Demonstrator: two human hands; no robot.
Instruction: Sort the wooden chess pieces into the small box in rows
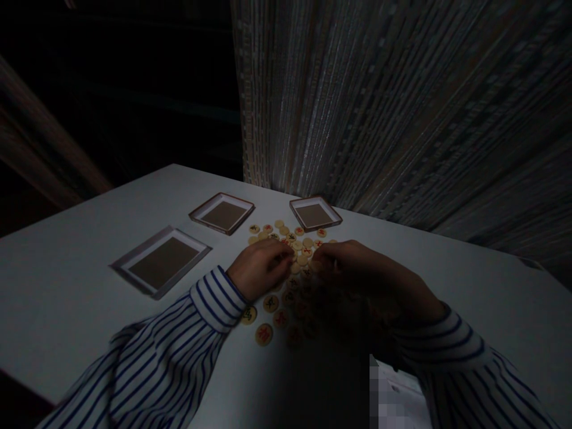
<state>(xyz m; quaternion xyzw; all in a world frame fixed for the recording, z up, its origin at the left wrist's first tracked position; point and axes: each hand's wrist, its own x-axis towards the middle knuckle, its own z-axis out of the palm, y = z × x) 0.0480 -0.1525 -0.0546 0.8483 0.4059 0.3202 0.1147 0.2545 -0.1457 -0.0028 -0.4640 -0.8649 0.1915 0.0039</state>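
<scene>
Several round wooden pieces [263, 334] with red or black characters lie scattered in a loose pile on the white table [98, 238]; some show plain faces. My left hand [261, 267] is over the left side of the pile, its fingers curled together at the pieces; whatever they pinch is too small to make out. On the right side of the pile, my right hand [353, 262] has its fingers bent down among the pieces, and its fingertips are in dark shadow. Shadow also covers the pieces below my right hand.
Three shallow box lids or trays stand around the pile: one at the left [163, 262], one at the back left [223, 213] and one behind the pile [315, 213]. A string curtain [313, 101] hangs at the table's back edge.
</scene>
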